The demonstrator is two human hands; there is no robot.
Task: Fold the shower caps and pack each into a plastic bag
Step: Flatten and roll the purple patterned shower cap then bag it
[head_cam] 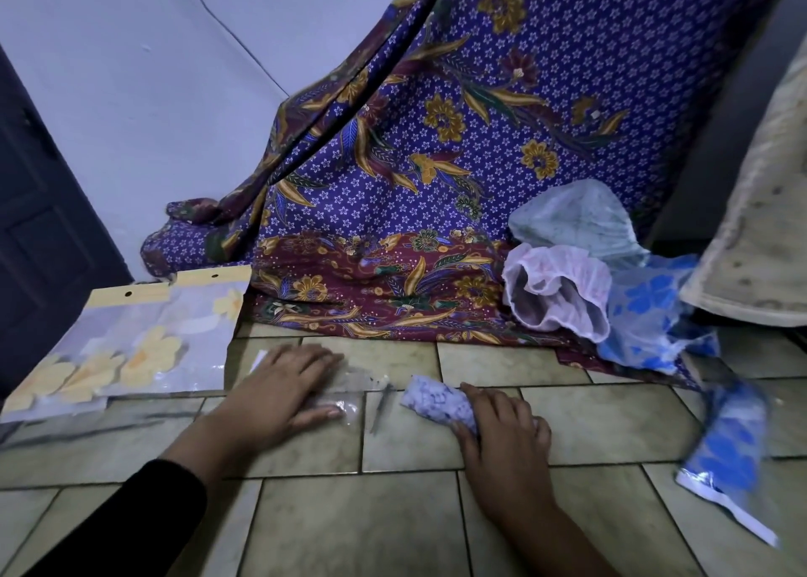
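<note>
A rolled shower cap (pixel 436 402) is gripped by the right hand (pixel 502 432) at centre, unbagged; the plastic bag (pixel 349 395) is pressed under the flat left hand (pixel 284 391); loose caps (pixel 563 288) at two o'clock await folding.

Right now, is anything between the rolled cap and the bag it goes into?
Nothing visible. The right hand grips the rolled cap, the left hand presses the bag flat, and only bare tile lies between them.
</note>
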